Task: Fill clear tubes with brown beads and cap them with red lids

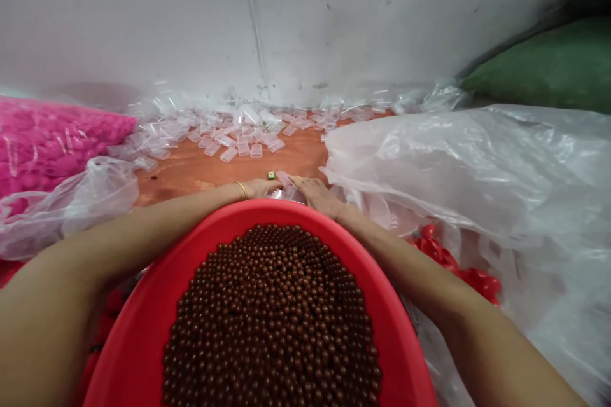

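A large red basin (382, 305) full of small round dark brown beads (272, 305) fills the foreground. Just beyond its far rim, my left hand (261, 188), with a gold bangle at the wrist, is partly covered by the rim, and its fingers hardly show. My right hand (319, 194) reaches in from the other side, its fingertips closed at a small clear plastic sleeve (284, 179) between the two hands. A tiny green-and-gold item (271, 175) shows at my left fingers; I cannot tell whether it is a ring.
Many clear plastic sleeves (243, 145) lie scattered on the orange-brown surface (186, 168) by the wall. A bag of pink pieces (57, 140) stands left. Crumpled clear plastic sheeting (458, 159) covers the right, with red pieces (453, 264) beneath and a green sack (544, 67) behind.
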Action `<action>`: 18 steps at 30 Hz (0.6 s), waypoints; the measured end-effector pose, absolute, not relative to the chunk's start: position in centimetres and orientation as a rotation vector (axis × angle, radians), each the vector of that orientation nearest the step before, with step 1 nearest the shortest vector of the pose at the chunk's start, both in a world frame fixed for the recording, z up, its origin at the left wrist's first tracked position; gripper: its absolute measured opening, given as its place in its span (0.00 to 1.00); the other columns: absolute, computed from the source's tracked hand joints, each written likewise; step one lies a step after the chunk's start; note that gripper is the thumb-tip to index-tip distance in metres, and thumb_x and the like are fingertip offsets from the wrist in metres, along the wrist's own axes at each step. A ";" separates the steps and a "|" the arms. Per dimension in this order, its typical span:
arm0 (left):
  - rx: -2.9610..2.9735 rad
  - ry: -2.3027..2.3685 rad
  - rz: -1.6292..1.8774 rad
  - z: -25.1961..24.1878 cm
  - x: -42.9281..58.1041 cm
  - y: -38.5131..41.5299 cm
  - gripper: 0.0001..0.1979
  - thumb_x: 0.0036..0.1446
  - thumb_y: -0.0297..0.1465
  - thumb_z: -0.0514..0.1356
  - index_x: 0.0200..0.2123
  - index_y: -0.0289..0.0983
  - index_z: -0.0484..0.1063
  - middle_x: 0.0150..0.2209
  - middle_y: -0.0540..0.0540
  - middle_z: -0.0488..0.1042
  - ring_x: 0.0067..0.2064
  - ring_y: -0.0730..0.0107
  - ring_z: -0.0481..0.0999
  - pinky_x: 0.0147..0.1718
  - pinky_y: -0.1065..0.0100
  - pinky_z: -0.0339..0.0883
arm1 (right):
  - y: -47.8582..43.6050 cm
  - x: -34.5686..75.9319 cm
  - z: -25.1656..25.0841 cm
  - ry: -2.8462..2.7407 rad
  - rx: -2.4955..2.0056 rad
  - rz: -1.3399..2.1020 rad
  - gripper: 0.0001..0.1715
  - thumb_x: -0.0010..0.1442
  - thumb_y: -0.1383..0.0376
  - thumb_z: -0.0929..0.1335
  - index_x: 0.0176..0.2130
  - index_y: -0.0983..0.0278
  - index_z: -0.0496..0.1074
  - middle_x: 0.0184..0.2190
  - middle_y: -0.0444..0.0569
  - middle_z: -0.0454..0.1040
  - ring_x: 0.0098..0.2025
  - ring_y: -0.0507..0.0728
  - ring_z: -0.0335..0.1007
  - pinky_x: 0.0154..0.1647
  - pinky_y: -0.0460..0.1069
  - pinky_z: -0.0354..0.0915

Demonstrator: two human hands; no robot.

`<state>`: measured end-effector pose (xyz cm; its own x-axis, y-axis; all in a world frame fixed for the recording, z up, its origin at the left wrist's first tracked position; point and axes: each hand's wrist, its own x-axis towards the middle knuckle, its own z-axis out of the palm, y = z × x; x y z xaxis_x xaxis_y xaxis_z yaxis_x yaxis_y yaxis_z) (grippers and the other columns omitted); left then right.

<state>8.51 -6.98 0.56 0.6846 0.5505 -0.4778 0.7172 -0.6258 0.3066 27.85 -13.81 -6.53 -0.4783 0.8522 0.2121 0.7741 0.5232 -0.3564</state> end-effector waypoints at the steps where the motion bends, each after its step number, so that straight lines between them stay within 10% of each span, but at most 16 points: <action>1: 2.389 0.976 -0.485 0.6 8.7 -6.9 0.40 0.42 0.37 0.62 0.60 0.36 0.55 0.58 0.39 0.63 0.56 0.54 0.64 0.54 0.62 0.57 | -14.0 27.1 -6.2 -2.373 -1.395 0.262 0.43 0.57 0.55 0.63 0.65 0.64 0.44 0.58 0.58 0.59 0.56 0.66 0.58 0.56 0.61 0.54; 7: 1.961 1.019 -0.106 0.1 8.1 -6.6 0.42 0.37 0.33 0.63 0.58 0.30 0.53 0.57 0.36 0.62 0.56 0.56 0.64 0.53 0.62 0.60 | -14.2 24.1 -5.6 -1.980 -1.568 0.355 0.29 0.55 0.67 0.65 0.56 0.67 0.62 0.51 0.57 0.68 0.50 0.61 0.65 0.51 0.55 0.62; 18: 2.024 0.809 0.188 10.3 7.7 -10.3 0.34 0.41 0.33 0.66 0.51 0.36 0.58 0.34 0.46 0.72 0.29 0.72 0.73 0.32 0.67 0.69 | -14.6 26.1 2.8 -1.843 -0.958 0.305 0.31 0.51 0.62 0.68 0.53 0.63 0.61 0.50 0.53 0.68 0.49 0.57 0.66 0.46 0.53 0.66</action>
